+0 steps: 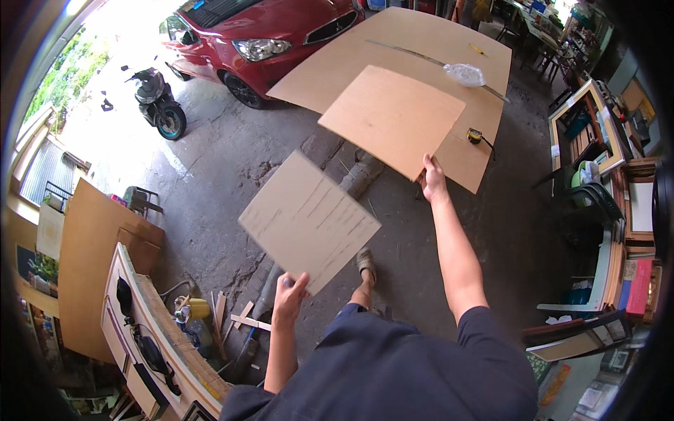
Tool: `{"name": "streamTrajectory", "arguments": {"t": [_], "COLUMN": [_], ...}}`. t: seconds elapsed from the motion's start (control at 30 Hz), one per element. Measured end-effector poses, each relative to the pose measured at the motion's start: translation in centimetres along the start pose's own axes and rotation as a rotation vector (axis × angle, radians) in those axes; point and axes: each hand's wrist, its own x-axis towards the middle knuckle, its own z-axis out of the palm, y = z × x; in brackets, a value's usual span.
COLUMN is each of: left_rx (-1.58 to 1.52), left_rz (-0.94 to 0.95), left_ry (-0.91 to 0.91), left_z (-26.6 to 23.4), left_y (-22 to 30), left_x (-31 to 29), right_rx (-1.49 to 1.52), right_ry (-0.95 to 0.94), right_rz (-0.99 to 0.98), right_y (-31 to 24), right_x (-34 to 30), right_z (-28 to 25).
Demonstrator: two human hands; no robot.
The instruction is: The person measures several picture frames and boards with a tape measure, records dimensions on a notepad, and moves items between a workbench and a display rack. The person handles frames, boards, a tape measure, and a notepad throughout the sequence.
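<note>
My left hand [289, 298] grips a greyish rectangular board [302, 217] by its near corner, thumb on the top face. Dark streaks run across that board, and it is held over the concrete floor. In my right hand [433, 177] is a tan board [393, 116], pinched at its near right corner. The tan board overlaps a large brown sheet [337, 70] behind it; whether the two touch I cannot tell. On the large sheet lie a tape measure [474, 136], a long metal ruler [407, 52], a clear plastic bag [465, 74] and a small yellow tool [477, 49].
A red car [260, 42] stands at the far left of the sheet, with a motor scooter [156, 105] beside it. Stacked frames [597, 126] line the right side. At lower left are a tall wooden panel [88, 266], a framed panel [147, 330] and wood scraps [242, 316].
</note>
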Motion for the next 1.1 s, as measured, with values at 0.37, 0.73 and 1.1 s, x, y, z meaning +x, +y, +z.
{"name": "streamTrajectory", "arguments": {"t": [0.37,0.73,1.1], "left_rx": [0.125,0.49,0.5], "left_rz": [-0.102,-0.046,-0.136], "left_ry": [-0.483,-0.778,-0.783], "left_z": [21.7,43.9,64.8], "left_y": [2.1,-2.5,-9.3], "left_x": [21.4,30.1,27.4], "right_rx": [-0.553,-0.328,-0.522], "right_ry": [0.166,0.781,0.495], "right_rz": [0.461,0.574,0.251], "right_y": [5.4,-0.7,-19.4], "right_x": [-8.2,-18.1,-2.0], "right_z": [-19.9,-39.6,-53.7]}}
